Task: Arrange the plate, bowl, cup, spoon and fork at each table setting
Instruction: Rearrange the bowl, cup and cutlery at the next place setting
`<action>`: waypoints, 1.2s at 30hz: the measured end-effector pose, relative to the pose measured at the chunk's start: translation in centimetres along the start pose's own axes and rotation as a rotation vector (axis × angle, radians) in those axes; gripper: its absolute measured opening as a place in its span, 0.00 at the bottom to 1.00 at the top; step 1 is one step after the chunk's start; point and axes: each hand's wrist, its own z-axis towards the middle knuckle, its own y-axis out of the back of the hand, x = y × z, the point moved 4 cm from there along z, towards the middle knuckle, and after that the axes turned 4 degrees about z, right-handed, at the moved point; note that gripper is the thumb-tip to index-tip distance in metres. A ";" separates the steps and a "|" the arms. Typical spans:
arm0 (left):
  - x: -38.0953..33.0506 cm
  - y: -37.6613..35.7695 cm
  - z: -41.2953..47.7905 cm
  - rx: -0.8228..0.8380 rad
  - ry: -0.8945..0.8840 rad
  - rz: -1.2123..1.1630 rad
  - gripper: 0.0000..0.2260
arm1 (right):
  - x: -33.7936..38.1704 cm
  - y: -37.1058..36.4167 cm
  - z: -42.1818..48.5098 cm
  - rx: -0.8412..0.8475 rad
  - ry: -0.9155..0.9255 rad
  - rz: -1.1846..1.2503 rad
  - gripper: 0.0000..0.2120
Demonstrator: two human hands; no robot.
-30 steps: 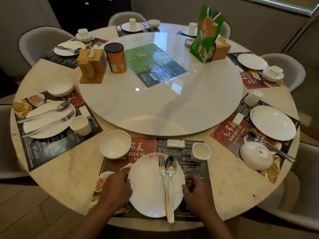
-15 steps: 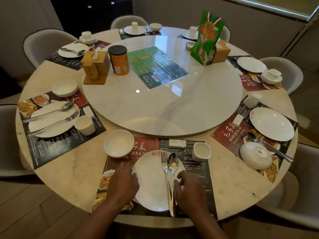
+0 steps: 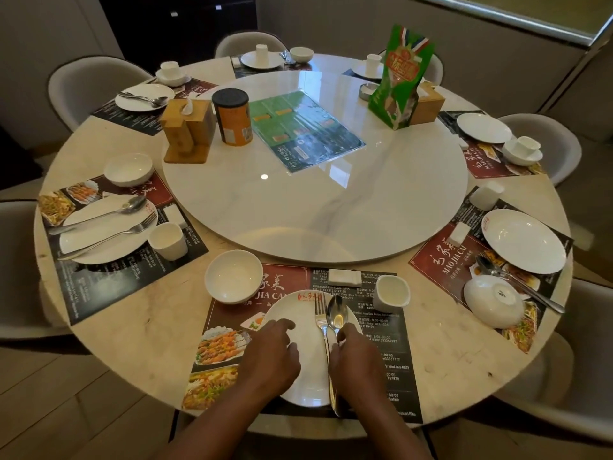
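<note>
At the near setting a white plate point(image 3: 306, 370) lies on a printed placemat point(image 3: 391, 353). A fork point(image 3: 320, 313) and a spoon point(image 3: 336, 314) lie side by side on the plate's right part, handles toward me. A white bowl point(image 3: 234, 277) stands upright at the plate's upper left, and a white cup point(image 3: 391, 292) at its upper right. My left hand point(image 3: 270, 356) rests on the plate's left half with fingers loosely bent, holding nothing. My right hand point(image 3: 356, 356) covers the handles, its thumb and forefinger pinched on the spoon's neck.
A round turntable point(image 3: 331, 210) carries a wooden tissue holder point(image 3: 187, 131), an orange can point(image 3: 232, 117), a green menu point(image 3: 305, 131) and a green stand point(image 3: 399, 78). The right setting has a plate point(image 3: 524, 240) and an upturned bowl point(image 3: 492, 300). Grey chairs ring the table.
Both hands have moved inward from the plate's two sides. The left now lies on the plate; the right has come onto the cutlery handles. The plate sits slightly farther from me.
</note>
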 end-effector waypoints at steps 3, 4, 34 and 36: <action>-0.5 -0.2 -0.1 0.039 0.042 -0.039 0.16 | -0.5 0.1 0.4 0.019 -0.108 0.081 0.04; -0.6 -0.3 0.0 0.061 0.064 -0.055 0.15 | -0.7 0.1 0.5 0.033 -0.146 0.131 0.05; 1.7 -0.2 2.0 0.145 0.378 -0.242 0.05 | 1.0 -0.6 -0.7 0.084 0.108 0.031 0.16; 1.7 -0.2 2.1 0.135 0.360 -0.212 0.04 | 0.9 -0.7 -0.6 0.079 0.097 0.065 0.16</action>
